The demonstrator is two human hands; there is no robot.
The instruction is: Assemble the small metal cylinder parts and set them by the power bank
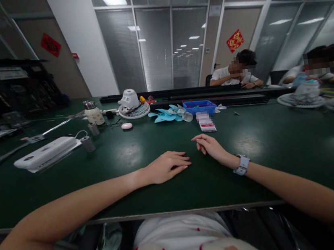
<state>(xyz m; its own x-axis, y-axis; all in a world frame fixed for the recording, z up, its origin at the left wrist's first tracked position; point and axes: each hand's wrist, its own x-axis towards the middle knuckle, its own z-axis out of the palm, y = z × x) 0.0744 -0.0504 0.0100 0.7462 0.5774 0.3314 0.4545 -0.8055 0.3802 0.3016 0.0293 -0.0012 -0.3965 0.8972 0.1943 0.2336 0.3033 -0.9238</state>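
My left hand [170, 166] lies flat on the dark green tabletop [152, 200], fingers stretched to the right, holding nothing. Just right of it, my right hand [211, 147] rests by its edge with loosely bent fingers, apart from one another. I see nothing in that hand either. Beyond it, nearest to its fingertips, lies a small printed card or packet [207, 127], partly blurred out. Light blue fan blades [166, 115] lie behind, next to a blue plastic basket [200, 108] whose contents are too small to tell.
Farther left are a white fan part [129, 101], a patterned bottle [95, 115], a pale oval object [127, 126], metal cylinders [88, 144] and a long white device [48, 151]. Dark bars [212, 99] run along the back. Two people sit across at right, near more fan parts [302, 98].
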